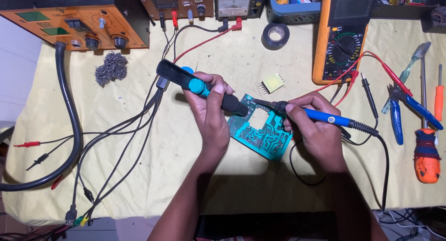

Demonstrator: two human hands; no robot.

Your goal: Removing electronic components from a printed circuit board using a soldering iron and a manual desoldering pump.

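Left hand: our left hand (211, 113) is wrapped tightly around a black desoldering pump with a teal plunger button (200, 86), its nozzle end angled down to the board's upper left edge.
Right hand: our right hand (316, 125) pinches a blue-handled soldering iron with a black cord (325, 118), and its dark tip reaches the board's top edge beside the pump nozzle.
Board: we see a teal printed circuit board with a rectangular cut-out (260, 134) lying flat on the yellow cloth-covered bench (186, 152), between both hands and partly under them.
Near the board: a small pale-yellow transformer with metal pins (272, 83) sits just above it, apart from it.
Farther back: a roll of black tape (275, 35), an orange multimeter with red and black probe leads (341, 36), an orange bench station with black knobs (79, 22).
Left side: a grey wire-wool ball (111, 68).
Right edge: blue-handled pliers (409, 108), an orange-handled screwdriver (426, 152).
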